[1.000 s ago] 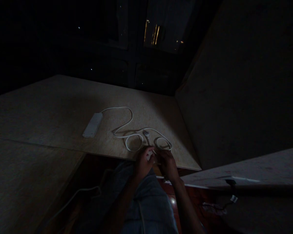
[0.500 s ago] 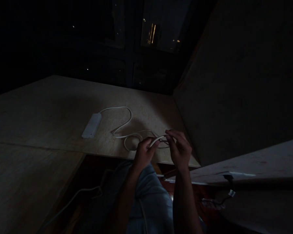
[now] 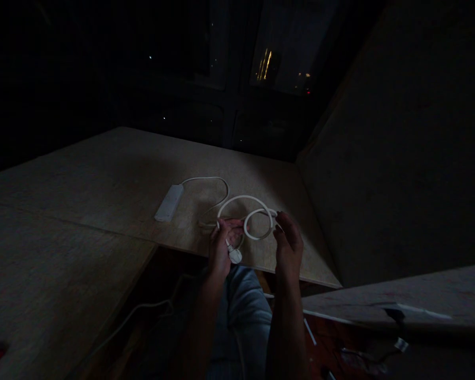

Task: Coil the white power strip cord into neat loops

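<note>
A white power strip (image 3: 169,202) lies on a plywood board (image 3: 114,174), and its white cord (image 3: 243,200) runs toward me in loops. My left hand (image 3: 220,248) is closed on the cord, with the white plug (image 3: 235,256) hanging just below its fingers. My right hand (image 3: 288,244) pinches the far side of a small raised loop of the same cord. Both hands hover over the board's near edge, above my lap in blue jeans (image 3: 241,311).
The room is very dark. A tall plywood panel (image 3: 399,174) stands at the right, a lower board (image 3: 399,309) lies at the lower right, and dark windows with distant lights are behind. Another cable (image 3: 142,311) trails on the floor below the board.
My hands have lifted the cord off the board and gathered it into raised loops; the plug now hangs below my left hand. The view shifted a little.
</note>
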